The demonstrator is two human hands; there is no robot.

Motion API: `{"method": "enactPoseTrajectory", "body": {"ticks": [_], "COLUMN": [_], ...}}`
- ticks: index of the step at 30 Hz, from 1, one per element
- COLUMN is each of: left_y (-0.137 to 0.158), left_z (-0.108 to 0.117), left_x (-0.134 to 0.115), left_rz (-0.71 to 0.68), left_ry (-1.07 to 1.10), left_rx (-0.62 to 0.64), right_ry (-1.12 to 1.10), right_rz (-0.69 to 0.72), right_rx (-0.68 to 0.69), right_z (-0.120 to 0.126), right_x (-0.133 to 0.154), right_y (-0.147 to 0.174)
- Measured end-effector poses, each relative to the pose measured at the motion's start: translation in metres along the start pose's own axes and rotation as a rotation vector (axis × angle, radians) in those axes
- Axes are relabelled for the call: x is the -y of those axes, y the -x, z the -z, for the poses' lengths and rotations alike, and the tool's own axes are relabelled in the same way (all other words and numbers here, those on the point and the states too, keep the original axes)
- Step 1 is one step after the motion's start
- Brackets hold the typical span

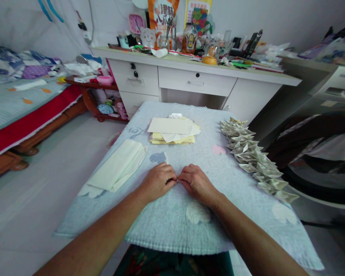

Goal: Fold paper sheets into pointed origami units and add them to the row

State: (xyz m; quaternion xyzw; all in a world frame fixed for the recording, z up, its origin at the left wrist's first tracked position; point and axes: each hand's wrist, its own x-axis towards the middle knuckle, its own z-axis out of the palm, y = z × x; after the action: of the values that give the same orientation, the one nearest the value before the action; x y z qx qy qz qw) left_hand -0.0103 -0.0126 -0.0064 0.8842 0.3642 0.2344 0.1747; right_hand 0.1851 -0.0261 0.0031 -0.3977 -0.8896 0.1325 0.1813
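Left hand [160,180] and right hand [196,181] meet over a pale blue, patterned cloth tabletop [172,226].
Both pinch nearly closed, fingertips together on a tiny whitish piece [178,181], mostly hidden. From there, a cream-and-yellow paper stack [169,125] lies at 12 o'clock, folded pale-green sheets [116,165] at 10, pointed grey-gold folded papers [247,149] in a row at 2. Beyond: cluttered white desk [197,81], 12; blue-covered bed [23,90], 10; grey front-loading washing machine [337,82], 2.
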Motion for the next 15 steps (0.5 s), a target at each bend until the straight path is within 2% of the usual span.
{"method": "enactPoseTrajectory", "body": {"ticks": [7, 15], "left_y": [-0.0008, -0.0003], "left_z": [0.0006, -0.0009], "left_x": [0.0011, -0.0010], "left_rz": [-0.006, -0.040], "left_ry": [0.008, -0.001], "left_rx": [0.014, -0.049], "right_ry": [-0.088, -0.022], "right_rz": [-0.124, -0.085], "right_rx": [-0.050, -0.044], "right_z": [0.0046, 0.0041], "right_x": [-0.0056, -0.0066], "right_y": [0.0025, 0.0026]}}
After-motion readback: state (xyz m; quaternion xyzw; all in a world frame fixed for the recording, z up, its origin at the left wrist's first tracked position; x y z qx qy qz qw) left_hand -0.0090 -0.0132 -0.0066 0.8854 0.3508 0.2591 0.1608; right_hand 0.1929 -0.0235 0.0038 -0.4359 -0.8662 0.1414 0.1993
